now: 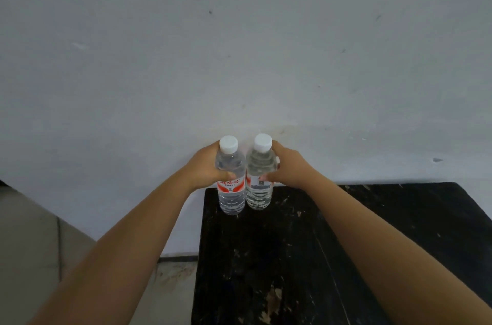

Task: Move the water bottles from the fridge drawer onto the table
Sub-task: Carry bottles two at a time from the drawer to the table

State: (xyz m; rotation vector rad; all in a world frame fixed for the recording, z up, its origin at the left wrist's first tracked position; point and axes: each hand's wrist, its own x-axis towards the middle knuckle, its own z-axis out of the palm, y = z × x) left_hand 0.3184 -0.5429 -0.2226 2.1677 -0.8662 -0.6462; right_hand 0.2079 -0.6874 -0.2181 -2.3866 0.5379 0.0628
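Observation:
Two clear water bottles with white caps stand upright side by side at the far left corner of the black table (292,258). My left hand (205,167) grips the left bottle (231,197), which has a red and white label, around its upper part. My right hand (286,167) grips the right bottle (258,194) just above its label. The two bottles touch each other. Their bases look to be on or just above the tabletop. The fridge drawer is out of view.
A pale grey wall (239,58) rises right behind the table. Tiled floor (40,244) lies to the left of the table's left edge. The scuffed black tabletop stretches toward me and to the right.

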